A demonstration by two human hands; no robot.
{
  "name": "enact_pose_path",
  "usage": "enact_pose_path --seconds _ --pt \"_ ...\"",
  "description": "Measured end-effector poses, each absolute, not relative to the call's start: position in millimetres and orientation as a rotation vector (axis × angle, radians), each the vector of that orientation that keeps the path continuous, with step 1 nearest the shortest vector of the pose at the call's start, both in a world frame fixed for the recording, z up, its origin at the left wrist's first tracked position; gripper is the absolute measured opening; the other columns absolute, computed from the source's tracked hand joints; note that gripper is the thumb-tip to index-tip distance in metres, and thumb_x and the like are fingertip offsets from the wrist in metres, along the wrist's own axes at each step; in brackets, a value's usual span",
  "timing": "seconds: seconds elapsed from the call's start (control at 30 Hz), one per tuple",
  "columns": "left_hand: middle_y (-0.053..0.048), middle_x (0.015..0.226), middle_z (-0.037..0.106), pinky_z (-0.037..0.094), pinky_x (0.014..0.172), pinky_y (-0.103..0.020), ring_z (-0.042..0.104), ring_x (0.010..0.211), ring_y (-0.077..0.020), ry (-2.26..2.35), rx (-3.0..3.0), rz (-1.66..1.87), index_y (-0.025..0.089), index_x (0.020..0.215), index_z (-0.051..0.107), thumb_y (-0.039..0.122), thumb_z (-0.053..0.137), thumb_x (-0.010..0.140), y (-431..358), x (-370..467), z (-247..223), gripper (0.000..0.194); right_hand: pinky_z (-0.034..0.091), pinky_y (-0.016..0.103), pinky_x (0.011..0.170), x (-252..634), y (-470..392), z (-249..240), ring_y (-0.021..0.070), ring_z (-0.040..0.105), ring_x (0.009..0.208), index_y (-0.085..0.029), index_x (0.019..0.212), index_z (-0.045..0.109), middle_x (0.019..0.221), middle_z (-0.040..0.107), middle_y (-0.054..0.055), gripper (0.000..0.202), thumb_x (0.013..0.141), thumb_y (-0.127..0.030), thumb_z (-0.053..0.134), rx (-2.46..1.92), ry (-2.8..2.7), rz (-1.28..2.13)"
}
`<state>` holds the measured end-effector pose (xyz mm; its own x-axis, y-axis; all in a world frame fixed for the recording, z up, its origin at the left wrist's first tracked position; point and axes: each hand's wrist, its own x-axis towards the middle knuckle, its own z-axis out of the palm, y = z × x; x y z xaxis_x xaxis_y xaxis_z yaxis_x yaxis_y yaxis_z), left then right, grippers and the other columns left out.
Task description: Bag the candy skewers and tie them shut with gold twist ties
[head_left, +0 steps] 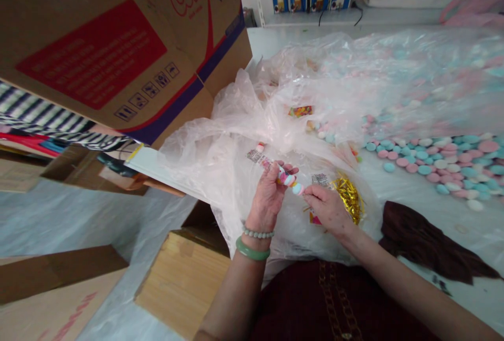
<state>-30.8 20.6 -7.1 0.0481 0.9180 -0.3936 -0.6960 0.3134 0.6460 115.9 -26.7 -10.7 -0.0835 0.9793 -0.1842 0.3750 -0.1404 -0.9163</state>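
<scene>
candy packet (pixel 284 174) held up over the clear plastic bag (pixel 236 136), just in front of the person | tip: keep the narrow sleeve pinched and feed one candy at a time | left hand (pixel 268 196) curled shut around the packet | right hand (pixel 328 209) fingertips pinched on its lower end, beside gold twist ties (pixel 348 196)

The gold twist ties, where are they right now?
In the head view, the gold twist ties lie on the clear plastic bag, just right of the right hand.

glossy plastic bag (pixel 244 120), matt cardboard box (pixel 98 31)
</scene>
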Motion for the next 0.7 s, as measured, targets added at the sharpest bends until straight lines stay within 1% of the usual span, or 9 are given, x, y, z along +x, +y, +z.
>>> enact_pose_path --seconds 0.07,0.13,0.23,0.33,0.4,0.5,0.6,0.67,0.7 --pt "-0.002 0.079 0.064 0.050 0.079 -0.034 0.067 0.082 -0.0197 0.864 0.324 1.260 0.017 0.088 0.059 0.037 0.069 0.079 20 -29 -6 0.024 0.021 0.022 0.045 113 -25 -12 0.0084 0.033 0.046 -0.019 0.069 0.059 0.053 0.042 -0.005 0.012 0.077 -0.028 0.059 -1.412 -1.101 1.686" --pt "-0.001 0.077 0.063 0.050 0.079 -0.034 0.067 0.079 -0.0186 0.859 0.317 1.264 0.017 0.087 0.059 0.038 0.067 0.081 20 -28 -5 0.023 0.014 0.020 0.040 113 -23 -16 0.0055 0.021 0.041 -0.018 0.077 0.059 0.050 0.035 -0.009 0.010 0.073 -0.025 0.063 -1.129 -0.671 2.097" --pt "-0.001 0.075 0.062 0.050 0.079 -0.034 0.066 0.077 -0.0175 0.853 0.295 1.268 0.017 0.086 0.059 0.039 0.067 0.081 19 -27 -3 0.023 0.012 0.016 0.038 113 -22 -25 0.0031 0.011 0.041 -0.016 0.076 0.053 0.051 0.029 -0.012 0.010 0.074 -0.019 0.063 -0.693 -0.184 2.433" --pt "-0.001 0.076 0.062 0.050 0.083 -0.036 0.065 0.077 -0.0171 0.843 0.287 1.270 0.018 0.086 0.059 0.040 0.065 0.082 17 -26 -2 0.024 0.013 0.013 0.038 111 -25 -29 0.0022 0.010 0.041 -0.016 0.074 0.050 0.053 0.029 -0.011 0.010 0.081 -0.016 0.057 -0.536 0.069 2.544" --pt "-0.001 0.078 0.062 0.050 0.086 -0.038 0.065 0.080 -0.0171 0.821 0.291 1.292 0.018 0.086 0.060 0.041 0.064 0.083 16 -25 -2 0.023 0.015 0.013 0.038 108 -28 -28 0.0016 0.012 0.041 -0.015 0.075 0.051 0.053 0.030 -0.011 0.009 0.083 -0.015 0.056 -0.517 0.135 2.572" --pt "-0.001 0.082 0.063 0.050 0.089 -0.039 0.065 0.084 -0.0175 0.766 0.295 1.328 0.020 0.088 0.060 0.041 0.063 0.084 15 -24 -2 0.022 0.015 0.013 0.039 105 -30 -25 0.0007 0.013 0.040 -0.014 0.073 0.052 0.053 0.032 -0.010 0.011 0.079 -0.015 0.060 -0.540 0.112 2.564" --pt "-0.002 0.082 0.063 0.050 0.089 -0.041 0.065 0.086 -0.0190 0.733 0.322 1.274 0.020 0.086 0.061 0.049 0.060 0.084 16 -28 0 0.029 0.013 0.015 0.040 104 -31 -24 0.0009 0.015 0.040 -0.015 0.073 0.054 0.051 0.034 -0.011 0.011 0.074 -0.016 0.065 -0.607 0.009 2.535" --pt "-0.003 0.082 0.063 0.050 0.088 -0.040 0.065 0.085 -0.0197 0.773 0.339 1.207 0.018 0.084 0.062 0.050 0.060 0.083 19 -35 0 0.032 0.013 0.016 0.040 104 -31 -25 0.0018 0.018 0.040 -0.015 0.074 0.057 0.050 0.036 -0.010 0.011 0.070 -0.017 0.067 -0.716 -0.133 2.441" --pt "-0.004 0.082 0.064 0.050 0.086 -0.038 0.066 0.083 -0.0195 0.813 0.344 1.183 0.017 0.083 0.063 0.047 0.062 0.083 20 -39 1 0.030 0.012 0.018 0.039 104 -31 -25 0.0023 0.020 0.040 -0.015 0.076 0.059 0.049 0.038 -0.010 0.012 0.068 -0.018 0.068 -0.789 -0.225 2.367"
